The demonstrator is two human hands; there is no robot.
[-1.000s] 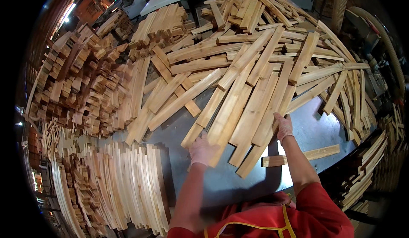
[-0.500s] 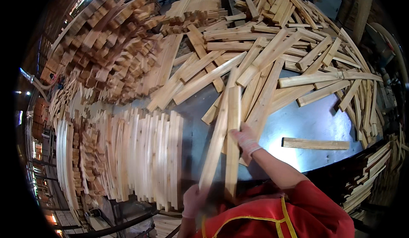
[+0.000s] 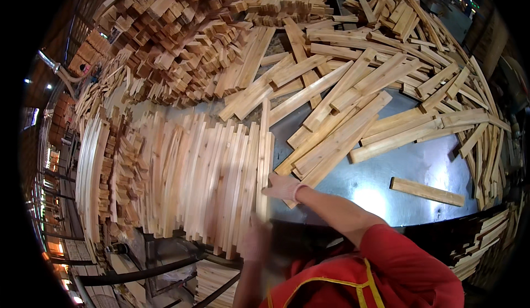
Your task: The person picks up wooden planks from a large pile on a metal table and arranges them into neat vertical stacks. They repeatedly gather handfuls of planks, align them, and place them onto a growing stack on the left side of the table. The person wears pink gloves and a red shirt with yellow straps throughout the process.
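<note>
Two long pale wooden planks stand at the right end of a row of planks set on edge side by side. My right hand, in a whitish glove, grips the outermost one at its right side, thumb and fingers at its lower half. My left hand, also gloved, is at the near ends of these planks; motion smears its fingers, so its grip cannot be made out.
Loose planks lie crisscross on the shiny metal table, heaped toward the far right. One short plank lies alone near the table's right front. Stacked wood blocks rise at the far left. A dark bar crosses at the lower left.
Both hands have moved left with the planks, from over the metal table to the right end of the row. The planks now stand alongside the row. The view has shifted too.
</note>
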